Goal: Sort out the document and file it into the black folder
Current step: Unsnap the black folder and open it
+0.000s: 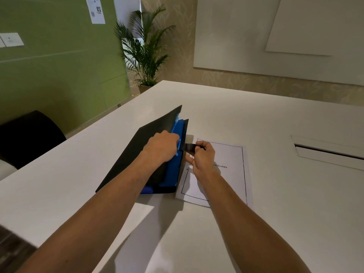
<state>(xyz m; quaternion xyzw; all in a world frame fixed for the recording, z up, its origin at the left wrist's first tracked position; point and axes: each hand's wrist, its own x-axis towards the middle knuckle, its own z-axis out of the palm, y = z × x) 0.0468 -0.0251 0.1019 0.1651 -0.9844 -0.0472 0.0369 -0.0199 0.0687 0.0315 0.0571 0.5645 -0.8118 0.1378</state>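
Bench [256, 119]: carries everything.
Folder [137, 154]: thin, stiff; cover half-raised, left hand [163, 146] clenched at its edge.
Document [228, 174]: light, floppy; touching the folder's right side.
Strap [189, 147]: pinched by right hand [202, 156] fingers [200, 143].

My right hand [202, 157] covers the start of the document [226, 174] title; left hand [162, 147] fingertips hidden inside black folder [137, 154]; wall notices [96, 9] unreadable.
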